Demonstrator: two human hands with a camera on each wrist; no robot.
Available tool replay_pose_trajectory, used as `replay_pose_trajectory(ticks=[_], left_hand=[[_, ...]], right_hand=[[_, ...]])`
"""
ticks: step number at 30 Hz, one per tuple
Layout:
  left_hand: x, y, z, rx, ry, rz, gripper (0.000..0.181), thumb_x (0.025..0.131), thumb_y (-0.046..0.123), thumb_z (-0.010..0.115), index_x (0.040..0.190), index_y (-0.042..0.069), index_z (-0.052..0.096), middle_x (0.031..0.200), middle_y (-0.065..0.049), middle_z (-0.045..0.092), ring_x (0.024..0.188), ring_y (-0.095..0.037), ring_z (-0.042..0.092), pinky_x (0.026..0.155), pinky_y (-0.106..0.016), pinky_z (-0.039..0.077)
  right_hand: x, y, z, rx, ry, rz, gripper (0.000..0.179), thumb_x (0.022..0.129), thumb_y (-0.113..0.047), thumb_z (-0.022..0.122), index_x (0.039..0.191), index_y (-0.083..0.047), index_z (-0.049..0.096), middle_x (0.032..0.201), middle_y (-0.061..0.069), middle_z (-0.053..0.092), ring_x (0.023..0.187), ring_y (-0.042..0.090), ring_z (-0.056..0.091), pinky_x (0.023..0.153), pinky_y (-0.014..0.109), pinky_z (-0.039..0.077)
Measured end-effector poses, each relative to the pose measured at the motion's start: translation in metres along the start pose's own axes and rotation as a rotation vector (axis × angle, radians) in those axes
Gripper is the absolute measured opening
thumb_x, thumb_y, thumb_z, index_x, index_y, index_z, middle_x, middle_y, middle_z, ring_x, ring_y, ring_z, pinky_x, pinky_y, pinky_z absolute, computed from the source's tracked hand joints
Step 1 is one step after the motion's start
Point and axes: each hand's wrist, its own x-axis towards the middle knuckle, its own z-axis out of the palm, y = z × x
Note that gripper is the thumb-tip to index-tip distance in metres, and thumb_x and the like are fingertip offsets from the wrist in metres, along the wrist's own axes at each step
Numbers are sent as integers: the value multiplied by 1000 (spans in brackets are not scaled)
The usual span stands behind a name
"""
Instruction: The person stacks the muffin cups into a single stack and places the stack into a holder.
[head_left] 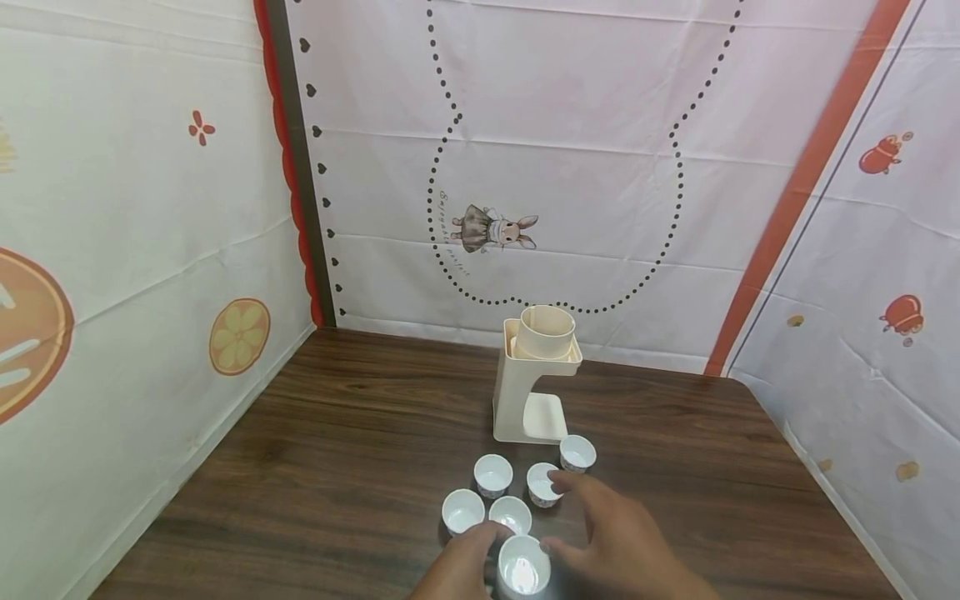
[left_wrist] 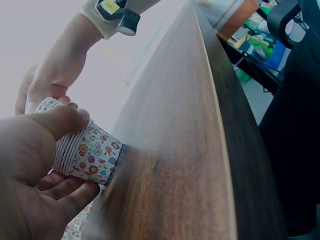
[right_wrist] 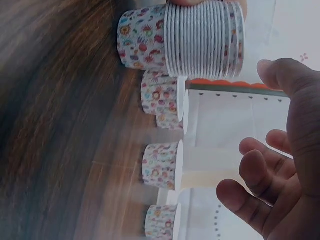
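My left hand (head_left: pixel 461 568) grips a stack of nested paper cups (left_wrist: pixel 99 152) near the table's front edge. The cups have white rims and a colourful flower print, and the lowest one shows most of its wall. In the right wrist view the stack (right_wrist: pixel 200 40) stands with its base on or close to the wood; I cannot tell which. My right hand (head_left: pixel 626 542) is just right of the stack, fingers spread and loosely bent, holding nothing. Single cups stand beyond the stack: a left one (head_left: pixel 462 510), a middle one (head_left: pixel 493 475) and a far right one (head_left: pixel 577 452).
Behind the cups stands a cream-coloured holder (head_left: pixel 512 400) with a round tube (head_left: pixel 546 333) on top and a flat foot. The dark wooden table (head_left: pixel 360 433) meets printed cloth walls (head_left: pixel 600 208) at the back and sides.
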Motion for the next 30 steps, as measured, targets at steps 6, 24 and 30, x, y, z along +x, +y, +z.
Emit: replay_pose_trajectory(ticks=[6,24,30], left_hand=[[1,-1,0,-4,-3,-11,68,53,13,100,111,13,66,104,13,64,93,-3,58,86,-30,52],[1,-2,-1,12,-6,-2,66,52,7,98,110,11,65,102,12,63,91,-2,56,85,-29,51],[0,-3,-2,51,-3,3,66,51,4,97,109,11,65,102,10,64,93,-3,56,87,-29,52]], right_hand=[[5,12,4,-6,-1,95,73,71,-41,92,135,-25,60,113,-16,69,73,0,56,63,28,47],[21,46,16,-43,-31,285,67,76,-42,89,132,-16,63,120,-3,69,105,24,68,82,50,55],[26,61,21,-38,-30,321,66,80,-42,86,135,-14,62,125,3,68,110,29,66,85,54,54]])
